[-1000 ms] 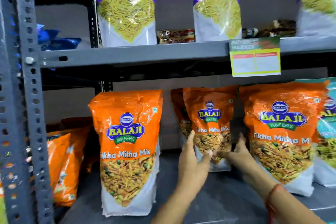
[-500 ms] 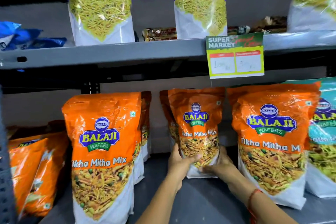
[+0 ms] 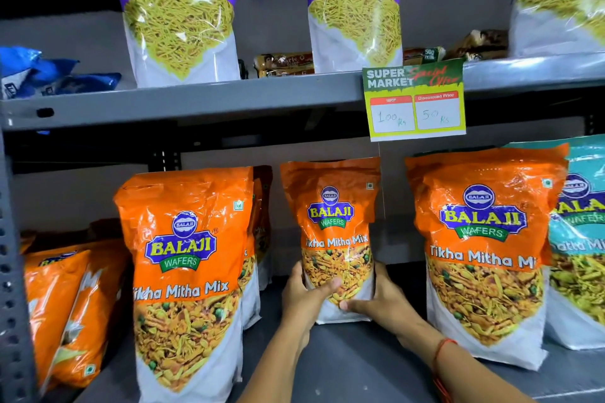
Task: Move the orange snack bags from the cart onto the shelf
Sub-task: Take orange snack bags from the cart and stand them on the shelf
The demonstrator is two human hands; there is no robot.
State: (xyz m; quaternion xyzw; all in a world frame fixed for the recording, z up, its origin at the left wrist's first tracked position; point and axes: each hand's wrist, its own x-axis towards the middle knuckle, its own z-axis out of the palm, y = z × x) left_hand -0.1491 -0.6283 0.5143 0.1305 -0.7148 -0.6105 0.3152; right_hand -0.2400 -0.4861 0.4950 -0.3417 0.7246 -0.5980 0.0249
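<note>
An orange snack bag (image 3: 332, 239) stands upright toward the back of the lower shelf (image 3: 353, 366), its base clasped between the left hand (image 3: 304, 299) and right hand (image 3: 383, 303), fingers wrapped around each lower side. The placing step looks nearly done; next comes letting go without tipping it. At least six orange bags are visible, three purple bags above, one teal bag at right.
</note>
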